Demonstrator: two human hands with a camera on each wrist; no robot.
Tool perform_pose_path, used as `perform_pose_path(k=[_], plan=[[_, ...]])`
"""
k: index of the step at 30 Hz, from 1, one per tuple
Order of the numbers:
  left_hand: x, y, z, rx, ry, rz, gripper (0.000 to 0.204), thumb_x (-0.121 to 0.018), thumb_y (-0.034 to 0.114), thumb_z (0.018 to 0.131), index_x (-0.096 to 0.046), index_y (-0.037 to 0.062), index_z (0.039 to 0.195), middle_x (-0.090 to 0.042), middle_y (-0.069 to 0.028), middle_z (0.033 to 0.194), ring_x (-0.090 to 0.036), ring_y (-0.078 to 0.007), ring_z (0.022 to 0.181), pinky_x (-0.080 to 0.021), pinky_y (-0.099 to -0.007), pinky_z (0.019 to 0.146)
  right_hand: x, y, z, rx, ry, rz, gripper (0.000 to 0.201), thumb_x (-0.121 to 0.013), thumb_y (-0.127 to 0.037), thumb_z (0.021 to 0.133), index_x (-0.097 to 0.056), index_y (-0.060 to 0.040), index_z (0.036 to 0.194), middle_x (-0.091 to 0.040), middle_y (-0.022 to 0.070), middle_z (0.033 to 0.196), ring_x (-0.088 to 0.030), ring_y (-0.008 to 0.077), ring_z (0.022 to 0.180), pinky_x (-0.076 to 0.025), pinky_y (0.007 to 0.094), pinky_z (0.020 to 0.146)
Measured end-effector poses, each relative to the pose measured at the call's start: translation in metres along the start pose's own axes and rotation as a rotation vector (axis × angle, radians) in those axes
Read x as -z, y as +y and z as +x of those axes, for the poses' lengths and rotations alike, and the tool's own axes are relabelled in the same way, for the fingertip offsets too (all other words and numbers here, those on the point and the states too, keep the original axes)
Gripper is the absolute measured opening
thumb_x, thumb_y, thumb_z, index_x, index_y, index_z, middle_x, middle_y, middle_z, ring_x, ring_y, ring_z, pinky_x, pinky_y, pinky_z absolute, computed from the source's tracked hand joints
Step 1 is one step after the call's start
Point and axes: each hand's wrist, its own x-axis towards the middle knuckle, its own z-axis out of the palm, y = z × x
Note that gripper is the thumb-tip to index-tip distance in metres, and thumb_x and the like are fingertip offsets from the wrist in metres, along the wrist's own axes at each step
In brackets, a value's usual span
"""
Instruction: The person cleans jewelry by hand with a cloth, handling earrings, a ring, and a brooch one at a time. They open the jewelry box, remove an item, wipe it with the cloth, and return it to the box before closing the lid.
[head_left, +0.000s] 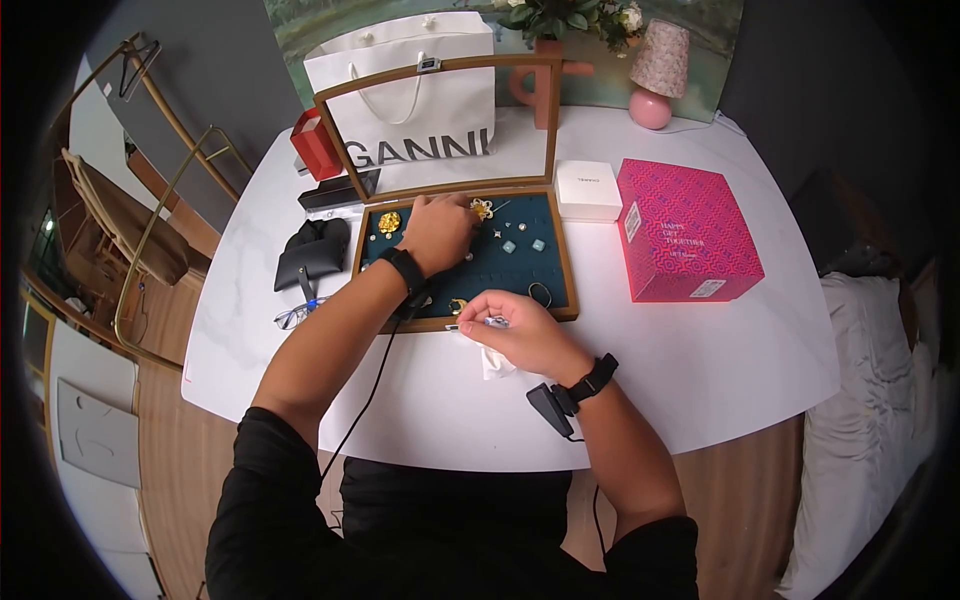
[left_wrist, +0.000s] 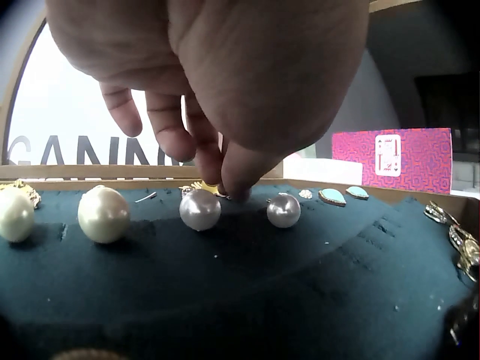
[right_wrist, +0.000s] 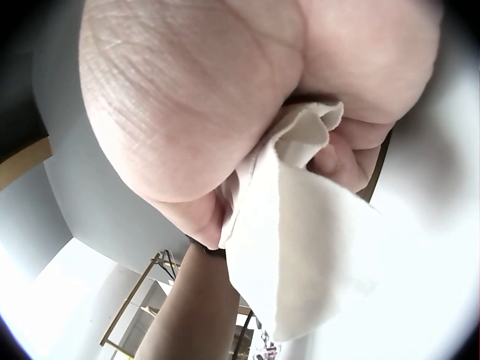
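A wooden-framed display box [head_left: 568, 262] lies with its glass lid raised and jewelry on its dark teal lining. Over its back part is my left hand [head_left: 440, 235], thumb and fingertips closed at a gold flower-like piece [head_left: 483, 209]; the exact contact is partly hidden. In the left wrist view, pearl balls [left_wrist: 104, 214] stand nearer the camera than the left hand [left_wrist: 217, 90]. At the box's front edge, my right hand [head_left: 528, 335] grips a white cloth [head_left: 495, 364], which hangs below the palm [right_wrist: 187, 97] in the right wrist view.
A white shopping bag [head_left: 450, 100] stands behind the box. To the right are a white box [head_left: 587, 190] and a pink patterned box [head_left: 690, 232]. Black pouches [head_left: 310, 262], glasses [head_left: 296, 314] and a red box [head_left: 316, 145] lie left. A lamp [head_left: 652, 108] stands behind.
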Motion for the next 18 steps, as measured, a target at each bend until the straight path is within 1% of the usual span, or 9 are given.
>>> perform_pose_path(k=[4,7,10,13,16,18], plan=[[-0.003,0.000,0.005,0.043,-0.047,-0.021,0.016,-0.076,0.021,0.094,-0.086,0.0203,0.107,-0.076,-0.0062,0.118,-0.072,-0.0300,0.115,-0.050,-0.0512,0.096,0.000,0.002,0.001,0.016,0.011,-0.009,0.020,-0.077,-0.018,0.104,-0.074,-0.0007,0.113,-0.076,0.0048,0.108,-0.069,0.0126,0.105,-0.056,0.0300,0.096],[-0.004,-0.003,0.013,0.119,-0.123,-0.082,0.015,-0.075,0.023,0.095,-0.085,0.0206,0.105,-0.076,-0.0069,0.117,-0.072,-0.0311,0.116,-0.050,-0.0524,0.097,0.000,0.003,0.001,0.016,0.006,-0.007,0.020,-0.077,-0.018,0.104,-0.074,-0.0007,0.113,-0.076,0.0049,0.108,-0.069,0.0128,0.105,-0.056,0.0302,0.097],[-0.004,-0.005,0.019,0.131,-0.141,-0.098,0.015,-0.073,0.024,0.095,-0.085,0.0200,0.103,-0.076,-0.0064,0.116,-0.071,-0.0309,0.116,-0.050,-0.0522,0.097,-0.001,0.001,0.000,0.010,0.008,-0.010,0.020,-0.077,-0.018,0.104,-0.074,-0.0009,0.113,-0.076,0.0050,0.108,-0.069,0.0130,0.105,-0.055,0.0303,0.097],[-0.009,-0.009,0.023,0.107,-0.129,-0.102,0.014,-0.072,0.023,0.095,-0.085,0.0203,0.102,-0.076,-0.0054,0.114,-0.071,-0.0298,0.116,-0.049,-0.0526,0.098,0.000,0.003,0.001,0.026,0.003,-0.019,0.020,-0.077,-0.018,0.104,-0.073,-0.0010,0.113,-0.075,0.0050,0.107,-0.069,0.0129,0.105,-0.055,0.0302,0.096],[-0.011,-0.010,0.025,0.093,-0.122,-0.083,0.015,-0.072,0.022,0.095,-0.085,0.0200,0.102,-0.076,-0.0047,0.111,-0.071,-0.0291,0.115,-0.049,-0.0532,0.099,0.000,0.000,0.000,0.011,-0.002,-0.038,0.017,-0.076,-0.015,0.105,-0.074,-0.0011,0.115,-0.075,0.0024,0.108,-0.068,0.0100,0.105,-0.054,0.0283,0.098],[-0.012,-0.011,0.026,0.065,-0.112,-0.082,0.015,-0.071,0.022,0.096,-0.084,0.0190,0.102,-0.077,-0.0050,0.111,-0.071,-0.0293,0.116,-0.049,-0.0535,0.100,0.000,0.000,0.000,0.003,-0.007,-0.035,0.017,-0.076,-0.015,0.105,-0.074,-0.0012,0.115,-0.075,0.0024,0.108,-0.068,0.0101,0.105,-0.055,0.0284,0.098]])
